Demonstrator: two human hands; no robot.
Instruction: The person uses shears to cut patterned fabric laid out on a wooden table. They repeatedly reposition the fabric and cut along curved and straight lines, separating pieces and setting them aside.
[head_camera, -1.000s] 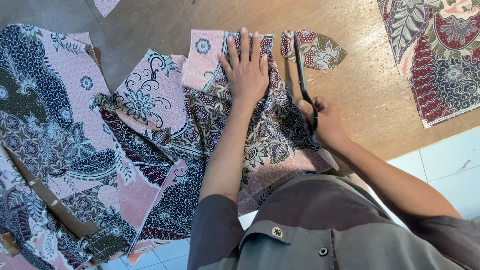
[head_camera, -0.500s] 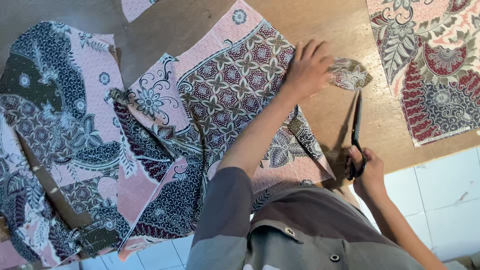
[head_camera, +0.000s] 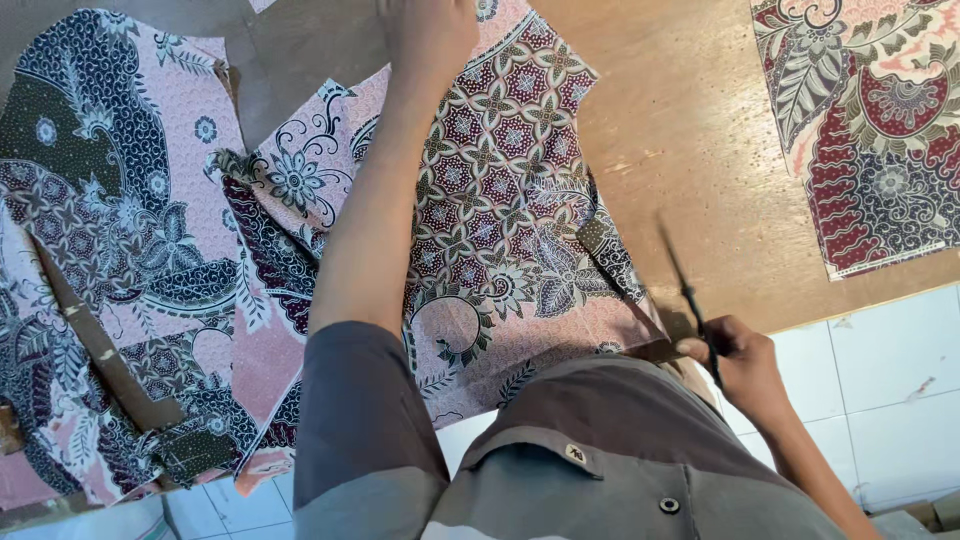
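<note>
Moved: left hand (head_camera: 430, 35) had slid farther up the pink patterned cloth (head_camera: 500, 230) | left flat on cloth, table (head_camera: 690, 150) | right hand (head_camera: 740, 365) gripped scissors (head_camera: 690, 295), lifted off cloth | edge cut, judged unfinished.

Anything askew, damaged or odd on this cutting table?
Nothing looks damaged or spilled. The pink patterned fabric lies fairly flat under the left hand, but the pieces at far left overlap in rumpled folds. The right hand holds the scissors off the cloth, over the bare wooden table.
</note>
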